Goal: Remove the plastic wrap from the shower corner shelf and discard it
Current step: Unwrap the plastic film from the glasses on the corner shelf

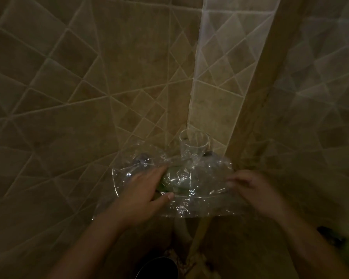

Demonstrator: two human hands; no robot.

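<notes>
Crinkled clear plastic wrap (pixel 199 178) covers a glass corner shelf (pixel 119 190) fixed where two tiled walls meet. My left hand (pixel 143 190) lies on the wrap at the shelf's left half, fingers spread, thumb near a green thing under the film. My right hand (pixel 248 186) is at the shelf's right end with fingers curled on the wrap's edge. The light is dim, so whether either hand pinches the film is unclear.
A clear drinking glass (pixel 193 146) stands at the back of the shelf in the corner. A dark round bucket (pixel 157 268) sits on the floor below. Beige tiled walls (pixel 89 87) close in left and right.
</notes>
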